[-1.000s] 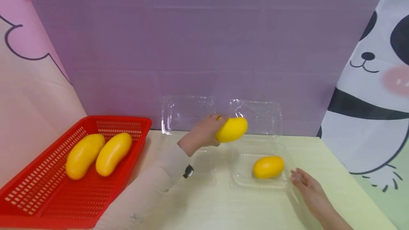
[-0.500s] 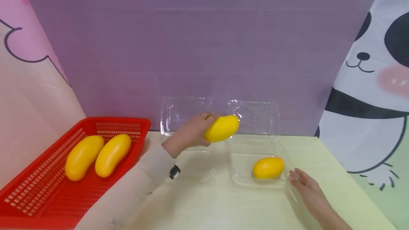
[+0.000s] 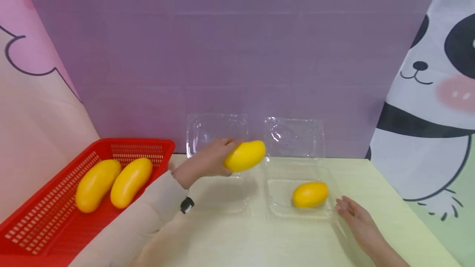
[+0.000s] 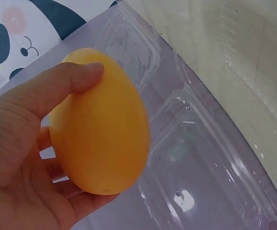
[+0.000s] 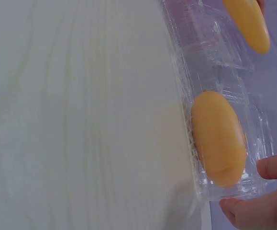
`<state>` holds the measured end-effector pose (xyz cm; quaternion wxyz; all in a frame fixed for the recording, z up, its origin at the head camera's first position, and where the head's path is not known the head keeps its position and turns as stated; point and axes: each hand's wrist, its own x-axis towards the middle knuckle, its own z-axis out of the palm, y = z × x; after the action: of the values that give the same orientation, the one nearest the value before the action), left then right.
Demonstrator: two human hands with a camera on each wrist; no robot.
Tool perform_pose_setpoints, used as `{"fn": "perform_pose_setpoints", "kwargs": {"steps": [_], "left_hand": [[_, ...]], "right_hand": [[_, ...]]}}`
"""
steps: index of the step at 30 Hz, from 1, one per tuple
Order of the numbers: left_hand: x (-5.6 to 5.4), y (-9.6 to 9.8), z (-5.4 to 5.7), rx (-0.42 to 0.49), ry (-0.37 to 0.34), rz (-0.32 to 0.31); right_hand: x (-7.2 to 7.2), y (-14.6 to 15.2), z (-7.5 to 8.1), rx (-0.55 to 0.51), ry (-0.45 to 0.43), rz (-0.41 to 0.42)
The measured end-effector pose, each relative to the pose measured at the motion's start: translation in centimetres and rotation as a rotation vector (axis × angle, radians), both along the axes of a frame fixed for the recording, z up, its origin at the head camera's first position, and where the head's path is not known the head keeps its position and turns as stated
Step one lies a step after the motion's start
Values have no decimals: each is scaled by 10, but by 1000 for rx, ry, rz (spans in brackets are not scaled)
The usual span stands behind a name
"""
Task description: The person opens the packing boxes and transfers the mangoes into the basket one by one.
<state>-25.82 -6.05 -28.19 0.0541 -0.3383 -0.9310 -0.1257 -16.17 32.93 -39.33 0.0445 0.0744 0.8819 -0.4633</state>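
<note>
My left hand (image 3: pixel 208 158) grips a yellow mango (image 3: pixel 245 155), thumb on one side and fingers curled round the other, as the left wrist view shows. It holds the mango above the left clear plastic clamshell box (image 3: pixel 219 195). A second mango (image 3: pixel 311 195) lies in the right clamshell box (image 3: pixel 278 208). At that box's right end is my right hand (image 3: pixel 358 221), fingertips right at the rim. In the right wrist view, a finger (image 5: pixel 274 166) overlaps the box's end and the thumb (image 5: pixel 230 207) sits by its corner.
On the left stands a red plastic basket (image 3: pixel 163 151) with two more mangoes (image 3: pixel 131 182). Both raised lids (image 3: pixel 295 137) stand at the table's back edge, before a purple backdrop (image 3: pixel 237 52). A panda-printed sheet (image 3: pixel 419 155) hangs on the right.
My left hand has carried its mango leftward, from beside the right box to over the left one, and slightly lower in the last half second. My right hand stays nearly still.
</note>
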Motion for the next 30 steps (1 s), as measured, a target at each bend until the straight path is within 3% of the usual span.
{"fn": "perform_pose_setpoints", "kwargs": {"steps": [9, 30], "left_hand": [[5, -18, 5, 26, -38, 36], [10, -83, 1, 39, -11, 43]], "right_hand": [[3, -1, 1, 9, -31, 1], [2, 0, -1, 24, -3, 6]]}}
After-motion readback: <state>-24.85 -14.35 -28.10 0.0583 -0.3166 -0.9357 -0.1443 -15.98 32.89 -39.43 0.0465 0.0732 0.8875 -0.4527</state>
